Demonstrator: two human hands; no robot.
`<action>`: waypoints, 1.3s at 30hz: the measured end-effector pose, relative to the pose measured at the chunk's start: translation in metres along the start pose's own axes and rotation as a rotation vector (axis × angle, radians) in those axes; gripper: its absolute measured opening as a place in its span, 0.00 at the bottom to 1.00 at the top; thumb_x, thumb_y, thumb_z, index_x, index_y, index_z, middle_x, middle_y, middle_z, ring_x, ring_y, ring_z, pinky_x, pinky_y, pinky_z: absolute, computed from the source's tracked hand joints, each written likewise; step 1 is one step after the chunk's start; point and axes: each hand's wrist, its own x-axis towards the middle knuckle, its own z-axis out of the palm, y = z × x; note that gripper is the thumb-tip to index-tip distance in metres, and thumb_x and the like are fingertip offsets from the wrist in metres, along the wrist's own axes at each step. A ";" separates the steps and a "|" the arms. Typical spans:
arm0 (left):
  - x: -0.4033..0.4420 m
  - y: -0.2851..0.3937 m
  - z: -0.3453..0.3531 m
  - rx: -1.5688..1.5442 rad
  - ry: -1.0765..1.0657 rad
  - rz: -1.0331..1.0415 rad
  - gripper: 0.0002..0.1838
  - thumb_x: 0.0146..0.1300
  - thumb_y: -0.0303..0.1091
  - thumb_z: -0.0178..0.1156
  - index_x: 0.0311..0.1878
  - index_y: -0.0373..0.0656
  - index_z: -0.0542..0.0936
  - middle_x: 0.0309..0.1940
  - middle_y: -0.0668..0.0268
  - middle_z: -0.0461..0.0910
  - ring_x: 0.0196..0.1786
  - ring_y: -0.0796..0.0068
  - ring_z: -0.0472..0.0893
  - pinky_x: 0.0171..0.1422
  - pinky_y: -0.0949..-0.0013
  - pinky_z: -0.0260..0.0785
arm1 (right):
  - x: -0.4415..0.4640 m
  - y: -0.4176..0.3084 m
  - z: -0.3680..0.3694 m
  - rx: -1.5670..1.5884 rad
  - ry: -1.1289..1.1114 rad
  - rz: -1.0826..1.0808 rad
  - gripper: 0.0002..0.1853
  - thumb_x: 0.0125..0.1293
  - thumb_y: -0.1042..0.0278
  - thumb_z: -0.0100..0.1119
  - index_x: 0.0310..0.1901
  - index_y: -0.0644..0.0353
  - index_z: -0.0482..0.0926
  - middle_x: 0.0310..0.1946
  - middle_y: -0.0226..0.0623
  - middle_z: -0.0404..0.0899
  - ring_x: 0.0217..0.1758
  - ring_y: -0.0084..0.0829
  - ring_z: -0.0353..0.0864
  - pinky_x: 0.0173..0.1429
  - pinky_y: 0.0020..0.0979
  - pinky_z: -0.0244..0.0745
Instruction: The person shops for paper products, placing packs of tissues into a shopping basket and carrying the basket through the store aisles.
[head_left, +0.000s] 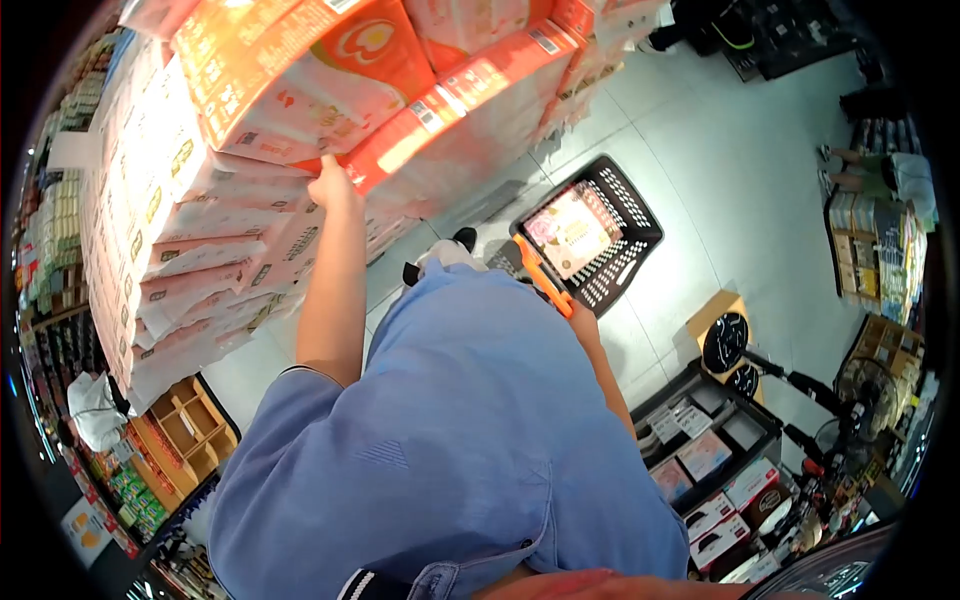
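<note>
My left hand (335, 187) is at the lower corner of an orange-and-white package (330, 85) with a heart-like logo, on top of a tall stack. Its fingers are closed on that corner; some of the fingertips are hidden. Beside it runs a row of red-orange packages (465, 100) with barcode labels. My right hand (582, 322) is closed around the orange handle (540, 275) of a black shopping basket (632, 200). Inside the basket lies a flat pinkish package with a flower print (575, 230).
Pale wrapped packs (200, 250) are stacked high on my left. Wooden display trays (185, 430) stand lower left. On the right are a dark shelf of boxes (715, 440) and round black objects on a stand (725, 343). Another person (880, 175) is at the far right.
</note>
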 end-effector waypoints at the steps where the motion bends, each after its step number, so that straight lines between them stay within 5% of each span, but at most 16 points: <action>1: -0.004 0.005 0.002 0.029 0.013 -0.015 0.39 0.58 0.51 0.71 0.54 0.20 0.72 0.52 0.49 0.78 0.46 0.63 0.81 0.47 0.60 0.78 | -0.004 -0.007 -0.005 0.007 0.011 0.016 0.18 0.58 0.52 0.64 0.43 0.57 0.81 0.35 0.54 0.84 0.43 0.54 0.83 0.48 0.49 0.76; 10: -0.007 0.016 -0.005 0.230 0.000 -0.065 0.40 0.60 0.54 0.69 0.61 0.27 0.69 0.58 0.53 0.76 0.54 0.65 0.79 0.57 0.64 0.71 | 0.019 0.022 0.004 -0.064 -0.021 -0.093 0.21 0.64 0.42 0.58 0.44 0.53 0.79 0.33 0.55 0.83 0.41 0.57 0.83 0.44 0.52 0.75; 18: 0.001 -0.003 -0.011 0.458 -0.020 0.076 0.37 0.57 0.47 0.70 0.64 0.32 0.71 0.59 0.50 0.77 0.61 0.56 0.77 0.64 0.59 0.67 | 0.024 0.006 -0.034 -0.016 -0.037 -0.083 0.17 0.58 0.52 0.63 0.42 0.56 0.80 0.34 0.50 0.84 0.41 0.56 0.82 0.45 0.50 0.76; 26: -0.032 -0.026 -0.030 0.648 -0.026 0.298 0.40 0.55 0.43 0.68 0.67 0.32 0.65 0.64 0.44 0.71 0.68 0.48 0.70 0.70 0.57 0.62 | 0.073 0.033 -0.059 -0.082 0.085 -0.164 0.13 0.59 0.64 0.56 0.40 0.63 0.82 0.35 0.56 0.83 0.41 0.57 0.83 0.47 0.50 0.77; 30: -0.055 -0.068 -0.046 0.829 0.032 0.713 0.38 0.57 0.42 0.67 0.67 0.33 0.65 0.63 0.44 0.71 0.67 0.47 0.70 0.72 0.55 0.61 | 0.090 0.028 -0.092 -0.095 0.128 -0.162 0.13 0.59 0.63 0.55 0.38 0.63 0.83 0.33 0.59 0.82 0.40 0.59 0.82 0.47 0.52 0.76; 33: -0.120 -0.064 -0.025 0.875 -0.124 0.930 0.30 0.60 0.36 0.65 0.63 0.32 0.71 0.60 0.46 0.74 0.64 0.52 0.74 0.69 0.55 0.65 | 0.111 0.038 -0.111 -0.149 0.160 -0.130 0.13 0.59 0.64 0.55 0.39 0.63 0.83 0.34 0.58 0.82 0.40 0.59 0.82 0.47 0.52 0.76; 35: -0.149 -0.060 0.011 0.622 -0.600 0.561 0.20 0.61 0.31 0.64 0.55 0.33 0.77 0.54 0.50 0.79 0.55 0.61 0.80 0.62 0.61 0.71 | 0.126 0.046 -0.122 -0.194 0.162 -0.107 0.13 0.59 0.65 0.56 0.41 0.61 0.82 0.34 0.56 0.83 0.40 0.58 0.82 0.47 0.52 0.76; 36: -0.161 -0.053 0.038 0.614 -0.618 0.554 0.20 0.61 0.31 0.64 0.55 0.33 0.77 0.54 0.50 0.79 0.55 0.61 0.80 0.62 0.61 0.71 | 0.132 0.047 -0.129 -0.196 0.174 -0.091 0.13 0.59 0.65 0.56 0.41 0.61 0.82 0.34 0.56 0.83 0.40 0.58 0.82 0.47 0.52 0.76; 38: -0.193 -0.031 0.098 0.384 -1.015 0.188 0.14 0.62 0.29 0.64 0.49 0.35 0.81 0.45 0.57 0.83 0.46 0.69 0.83 0.55 0.68 0.75 | 0.139 0.043 -0.144 -0.180 0.204 -0.073 0.11 0.59 0.65 0.55 0.40 0.58 0.83 0.34 0.52 0.84 0.42 0.55 0.83 0.49 0.52 0.77; 39: -0.207 -0.012 0.129 0.362 -1.152 0.383 0.13 0.64 0.30 0.64 0.49 0.35 0.80 0.45 0.57 0.84 0.45 0.69 0.83 0.53 0.67 0.75 | 0.142 0.043 -0.150 -0.229 0.196 -0.019 0.11 0.59 0.67 0.54 0.41 0.57 0.83 0.36 0.51 0.84 0.42 0.53 0.83 0.49 0.51 0.77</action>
